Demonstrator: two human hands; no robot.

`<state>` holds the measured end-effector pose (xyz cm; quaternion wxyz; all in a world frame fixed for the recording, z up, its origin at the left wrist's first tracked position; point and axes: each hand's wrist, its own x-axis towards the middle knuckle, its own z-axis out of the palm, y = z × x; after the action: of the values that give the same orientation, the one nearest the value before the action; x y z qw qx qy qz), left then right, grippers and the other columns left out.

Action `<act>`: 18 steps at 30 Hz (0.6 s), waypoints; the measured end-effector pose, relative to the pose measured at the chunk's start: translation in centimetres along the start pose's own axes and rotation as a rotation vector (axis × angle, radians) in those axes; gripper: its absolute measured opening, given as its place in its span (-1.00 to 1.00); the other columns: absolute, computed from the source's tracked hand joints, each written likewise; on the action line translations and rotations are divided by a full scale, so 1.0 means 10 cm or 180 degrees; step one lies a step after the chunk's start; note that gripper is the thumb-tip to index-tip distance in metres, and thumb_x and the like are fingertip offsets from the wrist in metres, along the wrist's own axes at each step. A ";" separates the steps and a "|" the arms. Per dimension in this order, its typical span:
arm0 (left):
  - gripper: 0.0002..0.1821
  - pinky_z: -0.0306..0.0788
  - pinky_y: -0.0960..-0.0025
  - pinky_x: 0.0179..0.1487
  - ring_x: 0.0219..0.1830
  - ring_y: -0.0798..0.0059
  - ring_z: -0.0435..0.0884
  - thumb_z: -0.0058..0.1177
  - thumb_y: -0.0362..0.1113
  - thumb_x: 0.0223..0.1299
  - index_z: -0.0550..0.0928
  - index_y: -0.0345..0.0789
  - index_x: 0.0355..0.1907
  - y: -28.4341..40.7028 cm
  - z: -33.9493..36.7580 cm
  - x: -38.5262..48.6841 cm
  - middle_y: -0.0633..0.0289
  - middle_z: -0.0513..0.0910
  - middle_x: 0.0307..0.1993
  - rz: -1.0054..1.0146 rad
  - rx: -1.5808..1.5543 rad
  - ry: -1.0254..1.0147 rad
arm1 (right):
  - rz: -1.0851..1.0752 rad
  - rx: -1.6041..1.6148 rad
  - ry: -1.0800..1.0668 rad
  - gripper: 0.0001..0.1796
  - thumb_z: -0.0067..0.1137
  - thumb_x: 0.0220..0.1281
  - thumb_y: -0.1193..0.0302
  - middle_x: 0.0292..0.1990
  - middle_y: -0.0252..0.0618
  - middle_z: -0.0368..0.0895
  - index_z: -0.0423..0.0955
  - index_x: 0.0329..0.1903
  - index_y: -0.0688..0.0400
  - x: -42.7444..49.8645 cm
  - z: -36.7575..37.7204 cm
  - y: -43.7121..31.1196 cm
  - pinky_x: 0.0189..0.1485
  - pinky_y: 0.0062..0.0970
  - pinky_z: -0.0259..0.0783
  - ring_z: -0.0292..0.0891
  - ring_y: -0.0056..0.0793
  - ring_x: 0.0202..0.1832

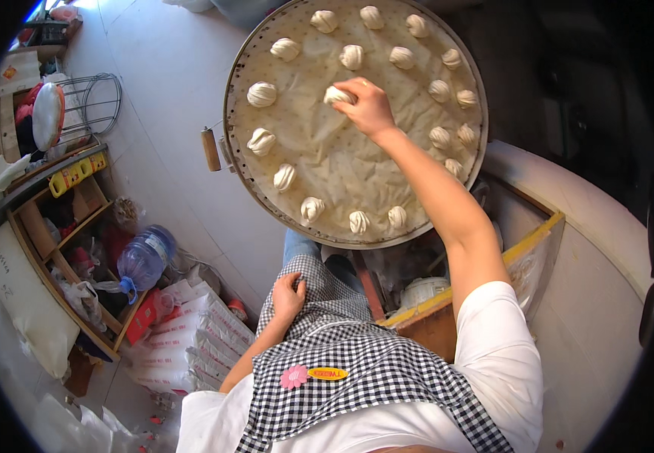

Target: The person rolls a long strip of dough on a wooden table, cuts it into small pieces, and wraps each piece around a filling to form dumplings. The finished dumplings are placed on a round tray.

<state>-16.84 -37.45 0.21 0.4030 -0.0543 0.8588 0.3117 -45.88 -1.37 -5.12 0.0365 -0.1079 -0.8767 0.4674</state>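
Observation:
Before me is a large round steamer tray (327, 164) lined with a damp, wrinkled cloth. Twisted dough rolls, several of them, such as this one (261, 94), ring its rim, with a few further in. My right hand (369, 107) reaches over the tray and grips one dough roll (338, 95) between thumb and fingers, left of the palm. Whether that roll touches the cloth I cannot tell. My left hand (288, 295) rests against the checked apron (332, 328) at my lap, fingers loosely curled, and no object shows in it.
A wooden handle (210, 149) juts from the tray's left side. Further left are a wooden shelf unit (61, 249), a large blue water bottle (146, 257) and stacked white packages (191, 340). A yellow-edged wooden drawer (525, 243) lies below right, beside a pale curved counter (576, 209).

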 end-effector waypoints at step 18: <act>-0.74 0.55 0.30 0.04 -0.12 0.23 0.73 0.21 -0.27 0.20 0.73 -0.33 -0.11 -0.09 -0.07 -0.08 0.04 0.75 -0.18 -0.0468 -0.0626 0.0053 | 0.0790 -0.0158 -0.0506 -0.21 0.40 0.09 0.21 0.21 -0.10 0.50 0.32 0.37 0.14 -0.49 -0.32 0.02 0.16 -0.40 0.42 0.47 -0.36 0.19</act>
<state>-16.45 -38.66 0.71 0.4103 -0.1591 0.8211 0.3636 -40.55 0.18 -3.30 -0.0938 -0.1789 -0.8680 0.4537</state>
